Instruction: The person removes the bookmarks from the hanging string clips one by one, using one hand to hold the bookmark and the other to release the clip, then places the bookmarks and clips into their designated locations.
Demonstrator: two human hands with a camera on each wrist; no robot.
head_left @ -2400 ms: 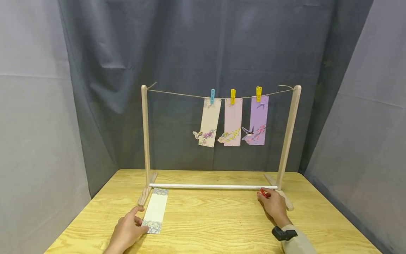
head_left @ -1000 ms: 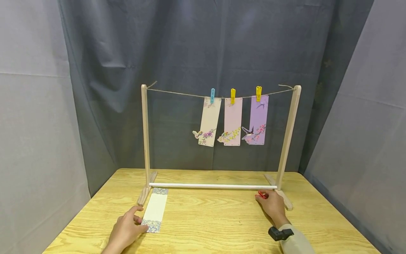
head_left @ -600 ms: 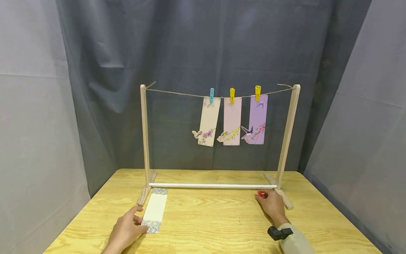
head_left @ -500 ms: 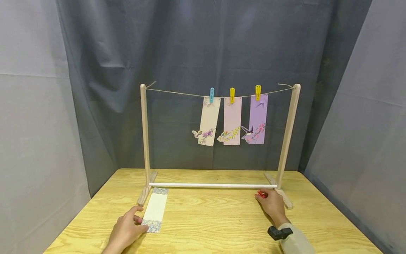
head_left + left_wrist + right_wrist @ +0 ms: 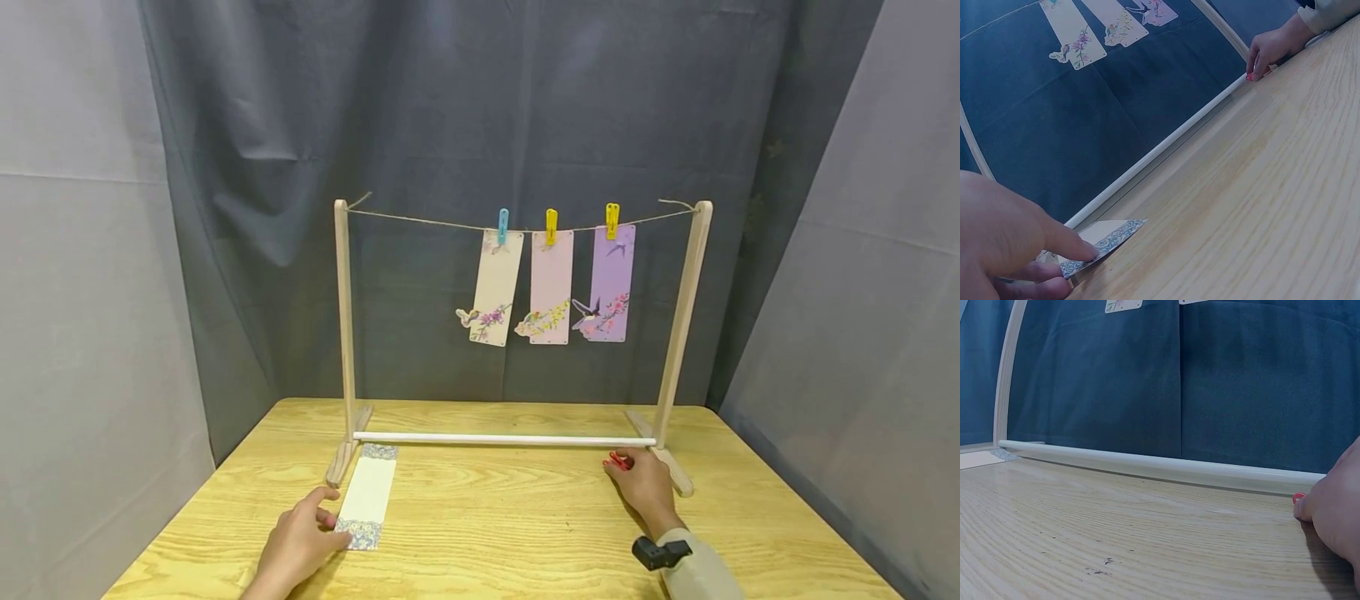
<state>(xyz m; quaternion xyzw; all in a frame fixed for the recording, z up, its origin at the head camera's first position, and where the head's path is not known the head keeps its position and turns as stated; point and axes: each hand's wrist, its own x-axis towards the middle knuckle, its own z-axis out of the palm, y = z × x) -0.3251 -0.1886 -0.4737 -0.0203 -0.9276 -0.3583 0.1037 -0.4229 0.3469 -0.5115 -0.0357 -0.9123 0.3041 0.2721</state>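
A cream bookmark (image 5: 367,492) with blue floral bands lies on the table by the rack's left foot. My left hand (image 5: 300,537) holds it at its near left corner, thumb (image 5: 1079,247) on the patterned band and fingers at the side edge. On the right, my right hand (image 5: 645,483) pinches a small red clothespin (image 5: 619,460) low over the table, just in front of the white bar. Most of the clothespin is hidden by the fingers in the right wrist view.
A wooden rack (image 5: 684,317) with a white bottom bar (image 5: 502,439) stands across the table (image 5: 487,517). Its string holds a cream bookmark (image 5: 495,287), a pink bookmark (image 5: 551,283) and a purple bookmark (image 5: 611,279), under one blue clothespin (image 5: 503,225) and two yellow clothespins (image 5: 551,227).
My right hand has shifted slightly left with the red clothespin since the earliest frame, then stays put. The left hand and its bookmark have hardly moved.
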